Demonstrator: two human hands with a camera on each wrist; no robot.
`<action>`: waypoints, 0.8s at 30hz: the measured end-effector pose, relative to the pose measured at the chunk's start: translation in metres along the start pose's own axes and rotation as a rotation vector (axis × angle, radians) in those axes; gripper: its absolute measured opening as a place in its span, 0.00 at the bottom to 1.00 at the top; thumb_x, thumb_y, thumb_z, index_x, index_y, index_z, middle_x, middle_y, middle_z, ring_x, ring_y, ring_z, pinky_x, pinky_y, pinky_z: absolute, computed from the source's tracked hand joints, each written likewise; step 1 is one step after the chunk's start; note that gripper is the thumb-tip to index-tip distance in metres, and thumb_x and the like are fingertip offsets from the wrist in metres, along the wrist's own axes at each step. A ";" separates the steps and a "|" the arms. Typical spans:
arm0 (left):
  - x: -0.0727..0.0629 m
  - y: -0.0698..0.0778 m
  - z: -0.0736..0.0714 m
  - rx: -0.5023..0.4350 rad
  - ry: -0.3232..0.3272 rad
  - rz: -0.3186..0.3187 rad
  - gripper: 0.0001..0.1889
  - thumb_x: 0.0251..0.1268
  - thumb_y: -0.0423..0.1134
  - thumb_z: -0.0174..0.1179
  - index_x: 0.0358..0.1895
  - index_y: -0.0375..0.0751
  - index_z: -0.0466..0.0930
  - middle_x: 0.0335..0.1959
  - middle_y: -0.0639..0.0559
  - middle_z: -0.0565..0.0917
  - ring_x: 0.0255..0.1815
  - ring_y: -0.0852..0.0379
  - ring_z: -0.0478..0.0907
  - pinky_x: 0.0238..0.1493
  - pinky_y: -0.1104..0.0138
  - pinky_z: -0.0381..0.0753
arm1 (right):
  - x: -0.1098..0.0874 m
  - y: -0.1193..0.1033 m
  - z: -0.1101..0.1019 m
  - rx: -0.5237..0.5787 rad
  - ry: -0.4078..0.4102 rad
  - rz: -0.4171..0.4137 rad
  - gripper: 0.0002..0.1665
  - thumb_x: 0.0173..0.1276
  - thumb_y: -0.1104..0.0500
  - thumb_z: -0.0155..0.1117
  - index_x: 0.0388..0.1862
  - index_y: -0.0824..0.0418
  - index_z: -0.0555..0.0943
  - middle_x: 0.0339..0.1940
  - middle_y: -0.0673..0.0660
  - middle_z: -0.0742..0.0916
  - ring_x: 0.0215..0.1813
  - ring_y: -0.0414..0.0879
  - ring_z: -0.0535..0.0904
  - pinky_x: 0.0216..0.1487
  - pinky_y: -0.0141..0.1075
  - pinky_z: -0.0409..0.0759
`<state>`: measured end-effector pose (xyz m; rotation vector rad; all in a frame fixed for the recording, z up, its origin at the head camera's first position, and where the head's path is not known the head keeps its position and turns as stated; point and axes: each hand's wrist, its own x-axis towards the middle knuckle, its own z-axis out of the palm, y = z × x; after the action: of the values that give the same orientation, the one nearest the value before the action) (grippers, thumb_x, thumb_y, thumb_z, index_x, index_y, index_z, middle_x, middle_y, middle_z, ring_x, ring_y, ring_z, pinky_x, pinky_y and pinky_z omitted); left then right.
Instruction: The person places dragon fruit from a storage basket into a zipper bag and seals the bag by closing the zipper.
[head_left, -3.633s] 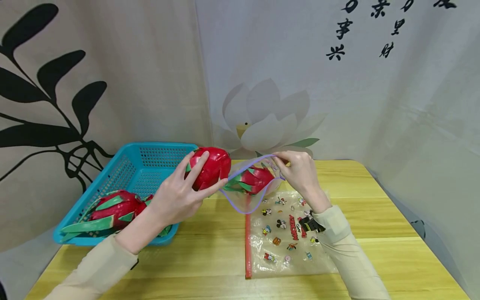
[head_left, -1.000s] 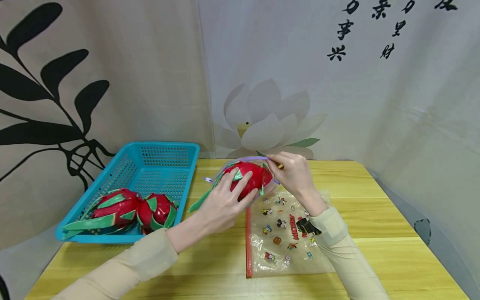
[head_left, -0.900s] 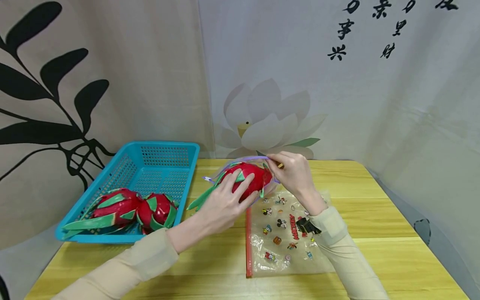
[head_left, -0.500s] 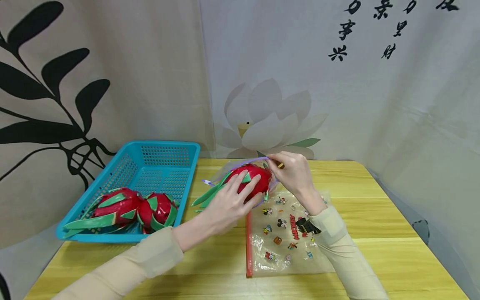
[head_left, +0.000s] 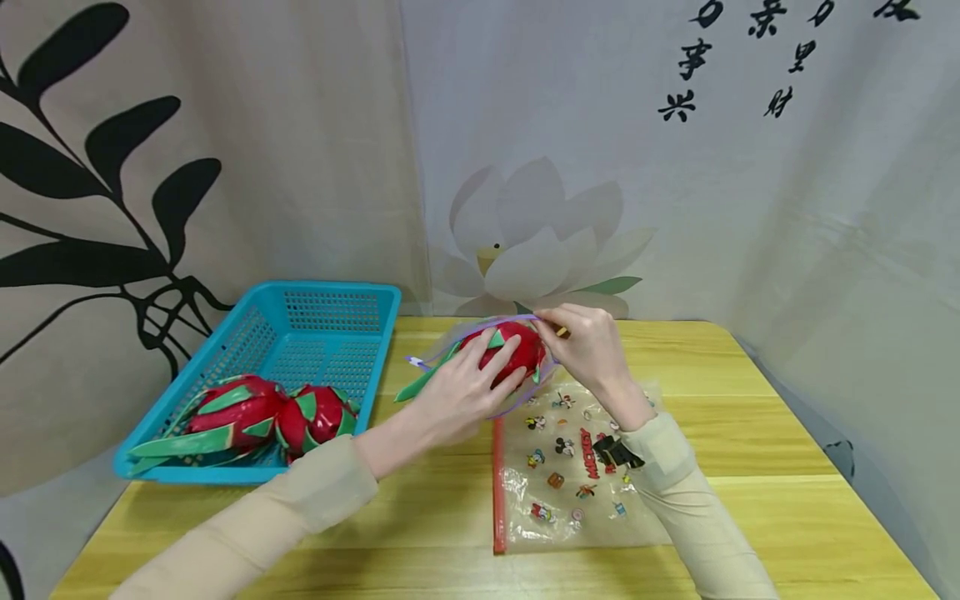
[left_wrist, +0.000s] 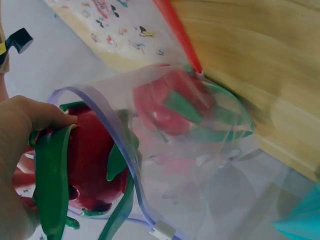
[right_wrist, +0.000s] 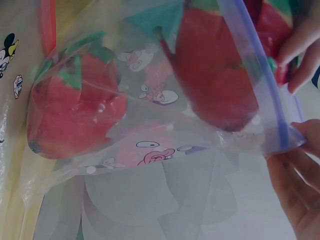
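My left hand (head_left: 461,392) grips a red dragon fruit (left_wrist: 95,155) with green scales, its front part inside the mouth of a clear zip bag (left_wrist: 200,175). The bag's purple seal (right_wrist: 265,80) curves around this fruit, and long green leaves stick out to the left. With thumb and fingertips my right hand (head_left: 588,346) pinches the seal edge at the right end of the opening. Deeper in the bag lies a second dragon fruit (right_wrist: 75,107), seen through the plastic in both wrist views.
A blue perforated basket (head_left: 326,286) stands at the left, holding a dragon fruit (head_left: 236,408) and a smaller-looking dragon fruit (head_left: 318,421). Flat on the wooden table (head_left: 420,533), under my right forearm, lies another clear bag (head_left: 558,533) with cartoon prints and a red zip. A printed curtain hangs behind.
From left of the bag, my left hand has carried the dragon fruit right and into its mouth, then slightly farther in over the last second. My right hand has stayed almost still.
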<state>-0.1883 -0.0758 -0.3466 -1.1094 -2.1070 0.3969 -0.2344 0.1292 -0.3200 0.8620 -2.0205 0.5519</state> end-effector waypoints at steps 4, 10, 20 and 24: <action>0.005 0.000 0.006 0.037 -0.016 0.054 0.27 0.48 0.45 0.67 0.57 0.48 0.76 0.63 0.42 0.74 0.60 0.37 0.73 0.57 0.57 0.80 | 0.000 0.001 0.001 0.007 0.010 -0.015 0.04 0.54 0.68 0.71 0.30 0.66 0.88 0.24 0.58 0.88 0.20 0.45 0.83 0.23 0.33 0.80; 0.013 0.001 0.017 0.108 -0.009 0.107 0.20 0.52 0.43 0.66 0.51 0.49 0.78 0.61 0.44 0.76 0.59 0.40 0.75 0.58 0.59 0.79 | 0.000 0.002 0.001 0.003 0.014 -0.015 0.03 0.54 0.67 0.71 0.30 0.65 0.88 0.24 0.57 0.89 0.20 0.45 0.82 0.23 0.32 0.79; 0.015 0.001 0.030 0.127 -0.115 0.141 0.30 0.46 0.51 0.70 0.56 0.51 0.76 0.63 0.45 0.75 0.62 0.38 0.73 0.61 0.60 0.77 | 0.001 0.002 0.000 0.026 0.029 0.002 0.03 0.54 0.67 0.71 0.30 0.65 0.88 0.23 0.58 0.89 0.19 0.44 0.81 0.20 0.32 0.77; 0.011 0.002 0.037 0.135 -0.093 0.153 0.27 0.52 0.49 0.67 0.59 0.51 0.76 0.62 0.47 0.77 0.64 0.37 0.72 0.62 0.59 0.76 | 0.001 0.004 0.000 0.038 0.048 0.025 0.03 0.55 0.68 0.70 0.29 0.66 0.88 0.23 0.59 0.89 0.20 0.45 0.82 0.21 0.33 0.78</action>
<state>-0.2175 -0.0638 -0.3693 -1.1962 -2.0473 0.6646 -0.2379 0.1318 -0.3194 0.8396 -1.9849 0.6212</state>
